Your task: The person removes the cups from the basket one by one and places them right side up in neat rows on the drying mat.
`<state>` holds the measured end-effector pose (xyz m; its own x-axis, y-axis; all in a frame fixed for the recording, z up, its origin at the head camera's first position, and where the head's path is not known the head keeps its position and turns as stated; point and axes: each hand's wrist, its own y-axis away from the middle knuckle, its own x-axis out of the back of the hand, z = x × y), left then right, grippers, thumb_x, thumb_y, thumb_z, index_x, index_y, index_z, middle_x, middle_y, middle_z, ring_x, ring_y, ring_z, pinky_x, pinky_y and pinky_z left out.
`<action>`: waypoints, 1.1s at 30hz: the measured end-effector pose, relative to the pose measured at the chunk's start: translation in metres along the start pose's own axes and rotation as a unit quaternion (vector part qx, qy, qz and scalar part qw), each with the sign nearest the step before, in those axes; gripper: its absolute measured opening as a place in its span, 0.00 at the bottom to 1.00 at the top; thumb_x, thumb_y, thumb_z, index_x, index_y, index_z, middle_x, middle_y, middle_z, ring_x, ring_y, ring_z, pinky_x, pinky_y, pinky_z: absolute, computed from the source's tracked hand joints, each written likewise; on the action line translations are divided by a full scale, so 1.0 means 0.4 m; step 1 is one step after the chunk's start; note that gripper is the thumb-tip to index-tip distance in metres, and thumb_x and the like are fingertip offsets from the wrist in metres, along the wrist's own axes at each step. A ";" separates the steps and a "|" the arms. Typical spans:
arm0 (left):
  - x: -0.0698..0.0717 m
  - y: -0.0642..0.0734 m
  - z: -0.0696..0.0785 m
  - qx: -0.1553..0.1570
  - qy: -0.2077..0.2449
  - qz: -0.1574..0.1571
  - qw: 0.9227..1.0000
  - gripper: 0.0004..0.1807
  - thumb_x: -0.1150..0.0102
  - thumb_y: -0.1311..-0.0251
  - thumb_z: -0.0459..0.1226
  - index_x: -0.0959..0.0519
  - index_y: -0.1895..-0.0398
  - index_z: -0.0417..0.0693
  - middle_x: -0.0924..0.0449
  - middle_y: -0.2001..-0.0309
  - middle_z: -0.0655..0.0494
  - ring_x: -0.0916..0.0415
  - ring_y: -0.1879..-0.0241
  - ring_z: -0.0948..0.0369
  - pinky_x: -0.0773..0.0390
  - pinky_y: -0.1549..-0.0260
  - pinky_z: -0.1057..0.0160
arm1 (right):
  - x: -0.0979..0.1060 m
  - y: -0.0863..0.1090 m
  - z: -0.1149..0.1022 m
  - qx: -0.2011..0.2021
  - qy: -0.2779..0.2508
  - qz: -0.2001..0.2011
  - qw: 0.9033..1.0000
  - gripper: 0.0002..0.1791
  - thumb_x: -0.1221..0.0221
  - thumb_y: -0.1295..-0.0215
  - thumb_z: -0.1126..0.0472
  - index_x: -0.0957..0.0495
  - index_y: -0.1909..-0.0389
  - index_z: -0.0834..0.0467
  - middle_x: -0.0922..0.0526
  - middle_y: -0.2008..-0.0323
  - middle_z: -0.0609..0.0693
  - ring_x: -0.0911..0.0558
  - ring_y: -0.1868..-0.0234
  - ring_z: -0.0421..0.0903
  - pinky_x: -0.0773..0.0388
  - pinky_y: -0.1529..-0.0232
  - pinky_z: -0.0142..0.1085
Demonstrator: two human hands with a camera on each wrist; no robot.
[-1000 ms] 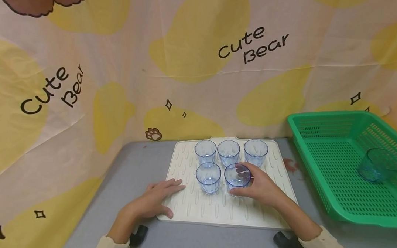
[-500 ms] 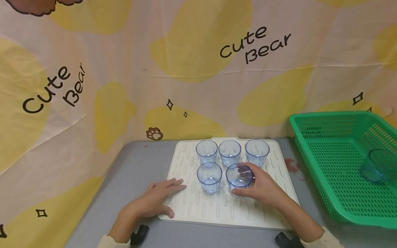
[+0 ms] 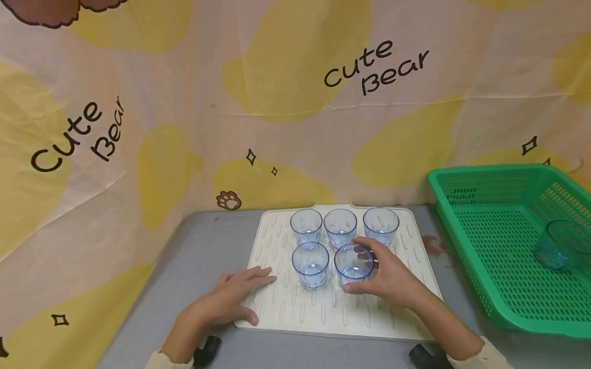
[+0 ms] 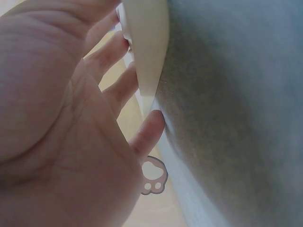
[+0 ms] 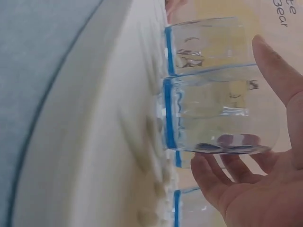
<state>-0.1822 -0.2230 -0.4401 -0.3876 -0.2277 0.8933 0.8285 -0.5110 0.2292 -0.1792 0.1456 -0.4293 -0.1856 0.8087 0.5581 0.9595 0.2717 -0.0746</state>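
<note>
My right hand [image 3: 390, 277] curls round a clear blue-tinted glass [image 3: 353, 267], which stands upright on the cream ridged mat [image 3: 290, 313]. The thumb is on the near side and the fingers are on the far and right sides. In the right wrist view the thumb [image 5: 279, 71] is near the rim and the other fingers reach along the wall of the glass [image 5: 218, 113]. Beside it stands a matching glass [image 3: 311, 268], with three more glasses [image 3: 340, 226] in the row behind. My left hand [image 3: 231, 294] rests, fingers spread, on the mat's left edge.
A green plastic basket [image 3: 494, 292] stands to the right, with one more glass [image 3: 560, 251] leaning inside it. The grey table [image 3: 208, 247] ends against a printed cloth backdrop [image 3: 288, 123]. Black cuffs [image 3: 424, 358] sit by both wrists.
My right hand's fingers have shifted slightly outward round the glass, with less of them showing through it. The glass and the left hand have stayed in place.
</note>
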 end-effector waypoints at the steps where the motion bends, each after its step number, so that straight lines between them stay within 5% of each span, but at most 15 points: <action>1: -0.001 0.000 0.000 0.001 0.001 0.000 1.000 0.50 0.28 0.58 0.55 0.35 0.26 0.63 0.41 0.23 0.56 0.47 0.23 0.49 0.48 0.36 0.35 | 0.003 0.001 -0.002 0.004 -0.006 0.001 1.000 0.54 0.21 0.58 0.47 0.37 0.30 0.59 0.30 0.32 0.61 0.28 0.33 0.62 0.32 0.34 0.58; 19: -0.001 -0.010 0.006 -0.002 0.003 0.000 1.000 0.50 0.28 0.58 0.55 0.35 0.26 0.63 0.41 0.23 0.56 0.47 0.23 0.49 0.48 0.37 0.35 | 0.142 0.064 -0.086 0.051 0.007 0.048 0.997 0.50 0.26 0.47 0.48 0.41 0.27 0.57 0.34 0.29 0.58 0.33 0.29 0.59 0.33 0.33 0.52; 24: -0.001 -0.011 0.007 -0.009 0.007 0.001 1.000 0.50 0.29 0.58 0.55 0.35 0.26 0.62 0.41 0.23 0.55 0.47 0.23 0.48 0.48 0.37 0.35 | 0.194 0.081 -0.100 0.053 0.018 0.066 0.996 0.48 0.27 0.45 0.49 0.41 0.27 0.55 0.34 0.29 0.56 0.34 0.28 0.57 0.33 0.32 0.34; 27: -0.004 -0.013 0.006 -0.014 0.007 0.001 1.000 0.50 0.29 0.58 0.55 0.35 0.26 0.62 0.41 0.23 0.55 0.47 0.23 0.49 0.47 0.37 0.36 | 0.219 0.092 -0.102 0.041 0.008 0.073 0.996 0.48 0.28 0.44 0.51 0.43 0.26 0.56 0.36 0.28 0.57 0.35 0.28 0.60 0.33 0.30 0.39; 30: -0.005 -0.011 0.001 -0.018 0.003 0.002 1.000 0.50 0.29 0.58 0.55 0.35 0.26 0.63 0.40 0.23 0.56 0.46 0.23 0.49 0.47 0.37 0.37 | 0.234 0.100 -0.103 0.019 0.002 0.068 0.998 0.48 0.30 0.41 0.51 0.45 0.25 0.56 0.38 0.27 0.59 0.34 0.29 0.65 0.34 0.35 0.59; 33: -0.003 -0.004 -0.004 -0.018 -0.006 0.006 1.000 0.50 0.28 0.59 0.55 0.35 0.26 0.62 0.39 0.24 0.56 0.45 0.24 0.49 0.46 0.38 0.37 | 0.240 0.110 -0.099 -0.002 0.014 0.065 0.998 0.47 0.32 0.40 0.47 0.45 0.24 0.52 0.39 0.25 0.57 0.31 0.31 0.67 0.30 0.38 0.59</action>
<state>-0.1836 -0.2233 -0.4421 -0.3733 -0.2243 0.9002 0.8176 -0.5380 0.2050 -0.1463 0.2145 -0.3463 -0.0530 0.8217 0.5675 0.9758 0.1633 -0.1454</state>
